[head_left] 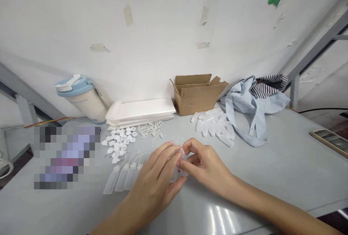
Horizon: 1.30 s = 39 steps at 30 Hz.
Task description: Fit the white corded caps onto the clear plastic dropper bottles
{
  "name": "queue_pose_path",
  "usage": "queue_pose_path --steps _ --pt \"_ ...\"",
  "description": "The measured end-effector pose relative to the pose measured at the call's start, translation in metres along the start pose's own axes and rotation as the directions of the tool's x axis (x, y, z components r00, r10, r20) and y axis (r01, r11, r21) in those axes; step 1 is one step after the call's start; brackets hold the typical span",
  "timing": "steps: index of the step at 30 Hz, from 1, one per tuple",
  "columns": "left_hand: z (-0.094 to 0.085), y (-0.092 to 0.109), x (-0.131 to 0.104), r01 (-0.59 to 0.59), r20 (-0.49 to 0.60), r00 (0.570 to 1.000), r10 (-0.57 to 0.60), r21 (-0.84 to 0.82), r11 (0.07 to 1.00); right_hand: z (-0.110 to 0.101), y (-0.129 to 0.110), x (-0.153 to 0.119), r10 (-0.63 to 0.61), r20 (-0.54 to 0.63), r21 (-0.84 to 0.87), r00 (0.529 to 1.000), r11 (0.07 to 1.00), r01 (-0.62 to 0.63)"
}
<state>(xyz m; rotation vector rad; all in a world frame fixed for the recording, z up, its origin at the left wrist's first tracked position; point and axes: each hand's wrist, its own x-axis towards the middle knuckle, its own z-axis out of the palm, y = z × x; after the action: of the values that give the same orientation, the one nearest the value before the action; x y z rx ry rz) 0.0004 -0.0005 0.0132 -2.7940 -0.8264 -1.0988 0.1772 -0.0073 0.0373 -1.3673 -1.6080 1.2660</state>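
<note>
My left hand point(159, 171) is wrapped round a translucent plastic bottle point(174, 176), whose lower part shows between thumb and fingers. My right hand point(205, 162) pinches at the bottle's right side, its fingertips close to those of my left hand; whether it holds a separate small part is hidden. Left of my hands lie several capped bottles point(111, 180) side by side, with thin white cords at their tops. Beyond them are a pile of small white caps point(119, 140) and a tangle of white cords point(150, 129). Several uncapped translucent bottles point(214, 126) lie behind my right hand.
A stack of white packets point(141, 108) and an open cardboard box point(199, 99) stand by the wall. At the back left is a tumbler point(84, 100). A blue cloth bag point(258, 108) lies at the back right, a phone point(330, 141) at the right edge. Something pixelated lies left.
</note>
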Motion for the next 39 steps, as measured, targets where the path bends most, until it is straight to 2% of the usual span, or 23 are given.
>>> queue_pose_path --steps 4,8,14,25,39 --pt "0.002 0.000 -0.001 0.036 0.021 0.999 -0.037 0.012 0.999 -0.013 -0.006 -0.001 0.000 0.092 -0.172 0.996 0.985 0.016" --pt "0.008 0.001 -0.002 0.038 0.106 0.994 -0.042 0.034 0.999 -0.031 -0.009 -0.001 0.012 0.217 -0.346 0.976 0.936 0.066" --pt "0.018 0.006 -0.002 0.041 0.154 0.987 -0.050 0.066 0.997 -0.034 -0.004 0.001 0.080 0.244 -0.512 0.966 0.857 0.058" --pt "0.028 0.009 -0.002 0.086 0.155 0.982 -0.104 0.117 0.989 -0.031 0.008 0.010 0.030 0.214 -0.502 0.976 0.861 0.084" --pt "0.032 0.009 -0.007 0.138 0.233 0.959 -0.163 0.120 0.983 -0.031 0.010 0.016 0.063 0.294 -0.471 0.954 0.878 0.087"
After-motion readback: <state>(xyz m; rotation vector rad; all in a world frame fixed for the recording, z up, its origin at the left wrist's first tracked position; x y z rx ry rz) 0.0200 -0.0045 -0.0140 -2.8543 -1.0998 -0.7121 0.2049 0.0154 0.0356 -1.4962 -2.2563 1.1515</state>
